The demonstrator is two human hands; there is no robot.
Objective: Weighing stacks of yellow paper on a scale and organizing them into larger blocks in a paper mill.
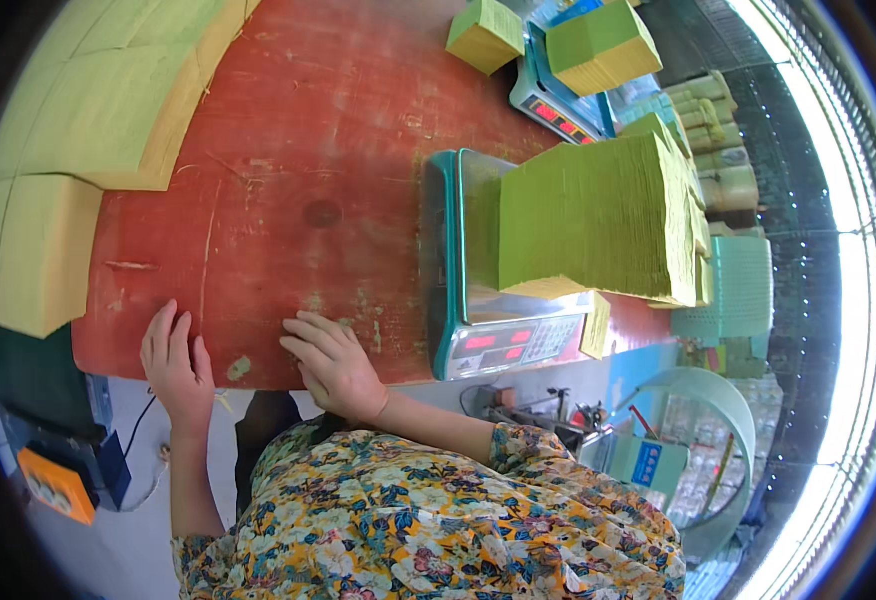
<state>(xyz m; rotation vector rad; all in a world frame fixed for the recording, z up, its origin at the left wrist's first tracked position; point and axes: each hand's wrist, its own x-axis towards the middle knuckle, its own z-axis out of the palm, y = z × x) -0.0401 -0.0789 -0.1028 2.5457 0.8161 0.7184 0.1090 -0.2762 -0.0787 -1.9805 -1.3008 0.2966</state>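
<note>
My left hand (176,365) lies flat on the near edge of a worn red table (298,180), fingers apart and holding nothing. My right hand (333,362) rests beside it on the same edge, fingers loosely spread and also holding nothing. To the right of my right hand stands a teal weighing scale (450,330) with a steel platter and red digits lit on its display. A thick stack of yellow-green paper sheets (588,220) sits on that platter. My floral sleeve (518,455) runs in from the lower right.
Large yellow-green paper stacks (88,110) cover the table's left and far-left side. A second scale (558,105) at the back carries another paper block (603,45), with a smaller block (485,35) beside it. Green plastic baskets (733,290) stand to the right. An orange power strip (53,485) lies lower left.
</note>
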